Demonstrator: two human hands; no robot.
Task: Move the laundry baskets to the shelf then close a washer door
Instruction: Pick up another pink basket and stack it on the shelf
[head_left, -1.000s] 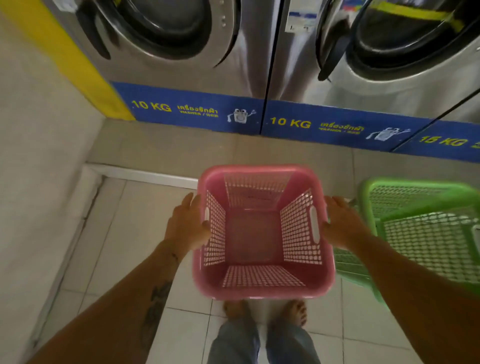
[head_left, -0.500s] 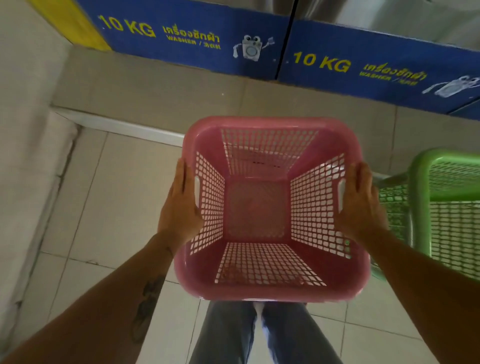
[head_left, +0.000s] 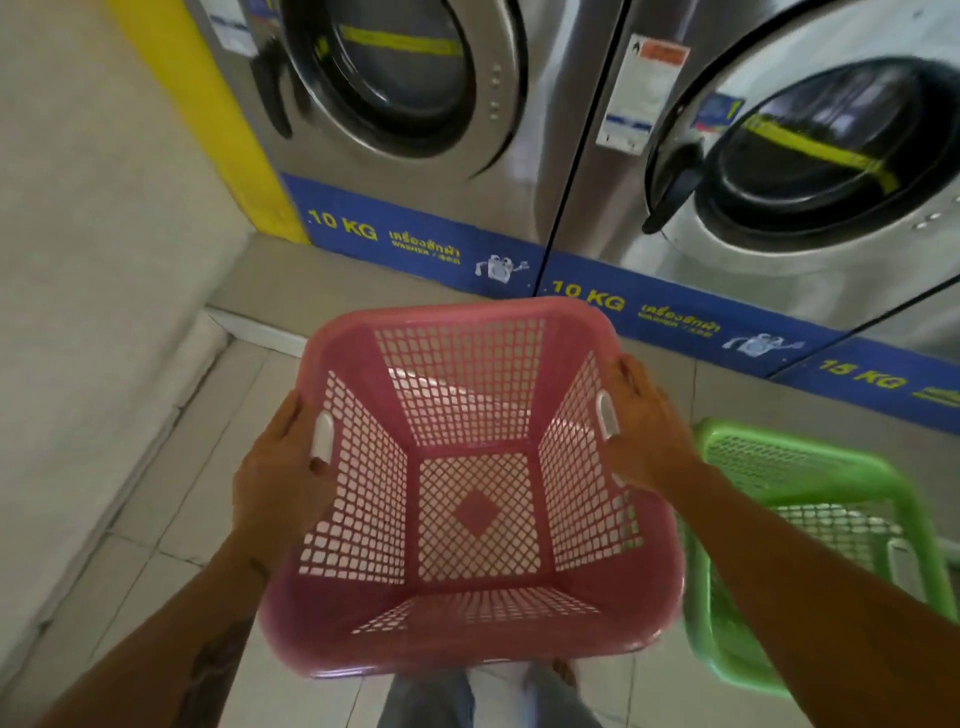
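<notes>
Fingers of the left hand (head_left: 280, 467) run along the outside of the pink laundry basket (head_left: 457, 318), thumb at the handle slot; the right hand (head_left: 644, 431) clasps the opposite rim the same way, so both are gripping. The basket hangs mid-frame above the tiled floor (head_left: 171, 493) and is empty. It is probably light, stiff with some flex, and smooth — the slots look the surest hold. A green laundry basket (head_left: 706, 623) sits lower right, nothing visible inside.
</notes>
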